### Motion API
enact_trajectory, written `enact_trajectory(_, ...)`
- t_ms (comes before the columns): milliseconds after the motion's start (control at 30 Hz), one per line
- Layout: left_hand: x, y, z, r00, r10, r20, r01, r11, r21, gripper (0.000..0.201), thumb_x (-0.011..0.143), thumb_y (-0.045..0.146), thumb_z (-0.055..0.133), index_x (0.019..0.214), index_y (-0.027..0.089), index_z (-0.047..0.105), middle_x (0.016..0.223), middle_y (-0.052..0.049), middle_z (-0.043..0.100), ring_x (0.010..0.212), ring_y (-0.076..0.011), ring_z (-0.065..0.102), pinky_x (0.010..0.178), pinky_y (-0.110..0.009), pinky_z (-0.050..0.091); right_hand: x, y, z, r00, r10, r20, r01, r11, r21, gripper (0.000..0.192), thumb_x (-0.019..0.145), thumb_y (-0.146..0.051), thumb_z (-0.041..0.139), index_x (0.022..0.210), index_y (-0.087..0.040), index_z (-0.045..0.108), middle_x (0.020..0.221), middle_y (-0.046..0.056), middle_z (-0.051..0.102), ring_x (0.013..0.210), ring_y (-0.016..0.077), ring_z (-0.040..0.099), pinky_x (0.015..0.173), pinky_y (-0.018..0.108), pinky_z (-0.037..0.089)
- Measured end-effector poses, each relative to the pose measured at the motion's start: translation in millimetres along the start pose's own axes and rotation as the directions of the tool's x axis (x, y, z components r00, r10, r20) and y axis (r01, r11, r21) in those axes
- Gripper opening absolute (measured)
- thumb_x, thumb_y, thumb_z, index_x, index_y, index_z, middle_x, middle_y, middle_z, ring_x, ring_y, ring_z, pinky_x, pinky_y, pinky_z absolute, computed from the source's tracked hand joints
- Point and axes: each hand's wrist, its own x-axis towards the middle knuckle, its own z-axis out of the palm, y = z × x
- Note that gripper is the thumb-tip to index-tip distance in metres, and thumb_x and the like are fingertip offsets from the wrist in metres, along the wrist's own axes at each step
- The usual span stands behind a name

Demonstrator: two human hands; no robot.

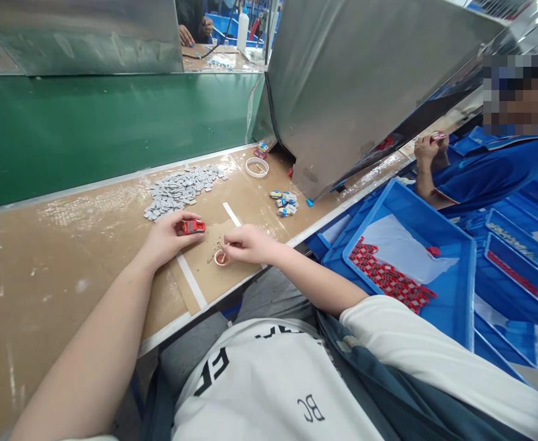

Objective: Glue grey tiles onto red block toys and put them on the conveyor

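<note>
1. The left hand [168,236] rests on the brown worktable [67,245], fingers curled around a small red toy car [193,226] that it grips between thumb and fingertips.
2. The right hand [250,244] lies just right of it, fingers drawn together in a pinch over a small round dish [221,258]; whether anything sits between the fingertips cannot be told.
3. The dish stands on the table's near edge, between the two hands and touching the right fingertips.
4. A heap of small grey pieces [181,188] lies just beyond the left hand.
5. Farther right sit a white ring [257,166] and a cluster of small blue and white pieces [285,203].
6. To the right of the table, a blue bin [453,257] holds rows of red parts [388,278].
7. At far right, a co-worker's hands [429,150] hold a small red item.
</note>
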Motion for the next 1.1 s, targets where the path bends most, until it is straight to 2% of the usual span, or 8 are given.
enact_trajectory(67,0,1,-1.3,1.0,0.004,0.011,-0.005,1.0,0.029,0.057,0.069,0.057,0.096,0.114,0.023,0.082,0.105,-0.01,0.082,0.096,-0.0303,0.077,0.092,-0.046,0.064,-1,3,3,0.997,0.042,-0.066,-0.036,0.996,0.087,0.037,0.099,-0.037,0.055,0.068,-0.022,0.044,0.061,-0.006,0.037,0.061,0.0107,0.035,0.065,0.028,0.026)
enact_trajectory(233,0,2,-3.5,0.995,-0.075,0.069,0.079,0.995,-0.058,0.066,0.066,0.056,0.1,0.121,0.025,0.08,0.116,-0.011,0.084,0.108,-0.033,0.08,0.103,-0.049,0.065,-6,10,6,0.996,0.069,-0.062,-0.054,0.977,0.208,0.037,0.095,-0.038,0.057,0.065,-0.022,0.041,0.06,-0.007,0.031,0.061,0.01,0.032,0.064,0.029,0.024)
enact_trajectory(300,1,2,-4.1,0.991,-0.102,0.088,0.109,0.99,-0.085,0.068,0.063,0.056,0.102,0.117,0.024,0.08,0.117,-0.012,0.084,0.109,-0.0334,0.081,0.105,-0.049,0.065,-6,11,5,0.985,0.099,-0.141,-0.059,0.964,0.261,0.038,0.094,-0.038,0.057,0.065,-0.022,0.04,0.061,-0.007,0.032,0.062,0.0099,0.032,0.064,0.029,0.025)
enact_trajectory(433,2,3,-5.1,0.985,-0.137,0.104,0.144,0.988,-0.06,0.069,0.06,0.059,0.103,0.113,0.022,0.08,0.115,-0.014,0.085,0.108,-0.0357,0.082,0.108,-0.053,0.065,4,7,2,0.904,0.17,-0.393,-0.027,0.939,0.343,0.043,0.098,-0.046,0.056,0.066,-0.023,0.038,0.064,-0.006,0.031,0.063,0.0101,0.031,0.064,0.029,0.026)
enact_trajectory(533,1,7,-5.8,0.984,-0.146,0.099,0.152,0.987,-0.059,0.071,0.057,0.061,0.104,0.111,0.022,0.079,0.113,-0.013,0.085,0.11,-0.0372,0.082,0.111,-0.056,0.063,18,3,2,0.863,0.144,-0.485,0.022,0.947,0.321,0.046,0.102,-0.049,0.055,0.069,-0.023,0.039,0.067,-0.006,0.034,0.066,0.0108,0.034,0.067,0.029,0.029)
enact_trajectory(733,-1,16,-6.0,0.979,-0.179,0.1,0.181,0.983,-0.016,0.073,0.056,0.065,0.102,0.11,0.021,0.078,0.114,-0.012,0.085,0.112,-0.0369,0.081,0.112,-0.053,0.063,38,7,15,0.874,0.055,-0.483,0.063,0.972,0.225,0.047,0.109,-0.048,0.051,0.072,-0.023,0.038,0.068,-0.004,0.037,0.069,0.0127,0.038,0.072,0.03,0.034)
enact_trajectory(1100,-1,18,-4.0,0.979,-0.178,0.1,0.178,0.984,0.011,0.075,0.056,0.065,0.102,0.11,0.02,0.078,0.113,-0.012,0.085,0.11,-0.0369,0.082,0.106,-0.051,0.066,39,15,24,0.877,-0.01,-0.48,0.097,0.983,0.158,0.04,0.11,-0.043,0.053,0.076,-0.022,0.046,0.071,-0.004,0.044,0.069,0.0121,0.042,0.07,0.028,0.033)
